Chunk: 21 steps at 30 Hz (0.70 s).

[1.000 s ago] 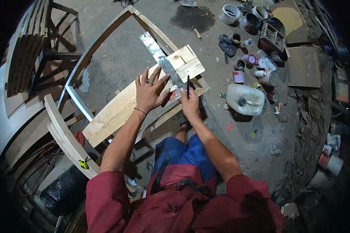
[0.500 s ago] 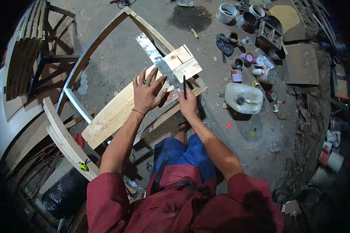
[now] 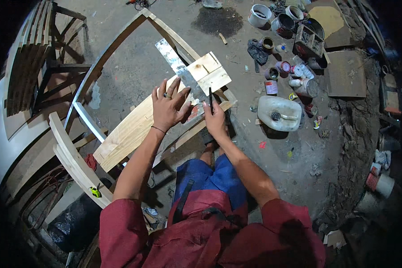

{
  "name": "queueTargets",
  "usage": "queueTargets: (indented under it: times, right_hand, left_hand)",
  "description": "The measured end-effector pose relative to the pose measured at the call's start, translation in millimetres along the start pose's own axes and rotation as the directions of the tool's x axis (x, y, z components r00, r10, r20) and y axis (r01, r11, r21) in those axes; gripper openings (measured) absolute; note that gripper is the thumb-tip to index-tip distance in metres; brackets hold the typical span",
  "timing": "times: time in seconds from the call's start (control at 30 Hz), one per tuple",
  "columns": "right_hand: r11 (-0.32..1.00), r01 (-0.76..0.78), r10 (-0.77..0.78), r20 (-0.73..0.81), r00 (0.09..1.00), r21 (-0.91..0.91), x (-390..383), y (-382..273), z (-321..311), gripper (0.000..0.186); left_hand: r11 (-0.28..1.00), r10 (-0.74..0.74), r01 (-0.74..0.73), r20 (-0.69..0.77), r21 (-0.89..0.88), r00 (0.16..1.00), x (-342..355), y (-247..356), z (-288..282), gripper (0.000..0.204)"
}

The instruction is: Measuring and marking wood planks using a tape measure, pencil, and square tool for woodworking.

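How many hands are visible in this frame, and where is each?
2. The left hand is spread over the pale board; the right hand, just to its right, holds a thin black stick. No other hand shows.

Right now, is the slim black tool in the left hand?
No, the slim black tool is held in the right hand.

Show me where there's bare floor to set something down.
Inside the wooden frame, the floor left of the metal strip is open. Below the white jug, right of the right forearm, only small scraps lie. Buckets and tins crowd the upper right.
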State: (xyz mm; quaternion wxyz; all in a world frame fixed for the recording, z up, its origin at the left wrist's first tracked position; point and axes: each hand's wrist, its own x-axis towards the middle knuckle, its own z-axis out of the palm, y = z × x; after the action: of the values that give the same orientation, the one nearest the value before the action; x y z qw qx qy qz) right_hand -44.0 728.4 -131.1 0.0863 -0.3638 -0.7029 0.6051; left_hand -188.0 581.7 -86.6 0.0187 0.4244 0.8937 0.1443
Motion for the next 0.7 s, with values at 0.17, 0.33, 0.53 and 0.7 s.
queueTargets:
  times: [0.17, 0.33, 0.53, 0.7]
  right_hand:
    - [0.989, 0.145, -0.142, -0.111, 0.984, 0.021, 6.2, 17.9, -19.5, 0.034]
    - [0.931, 0.343, -0.357, -0.121, 0.926, -0.126, 28.4, -33.0, -71.9, 0.023]
    - [0.922, 0.329, -0.329, 0.033, 0.944, -0.207, 72.0, -88.4, -72.2, 0.018]
    - [0.888, 0.457, -0.460, 0.095, 0.883, 0.054, 99.2, -88.5, -38.8, 0.017]
  left_hand:
    - [1.000, 0.014, -0.014, 0.001, -0.015, 1.000, 8.7, 9.6, 2.7, 0.048]
    - [1.000, -0.011, 0.011, 0.011, 0.007, 1.000, 2.0, 2.3, -1.4, 0.047]
    - [1.000, -0.016, 0.016, 0.012, -0.001, 1.000, -0.1, 1.6, -3.6, 0.045]
    - [1.000, -0.026, 0.026, 0.008, -0.009, 1.000, 2.5, 5.2, -1.6, 0.045]
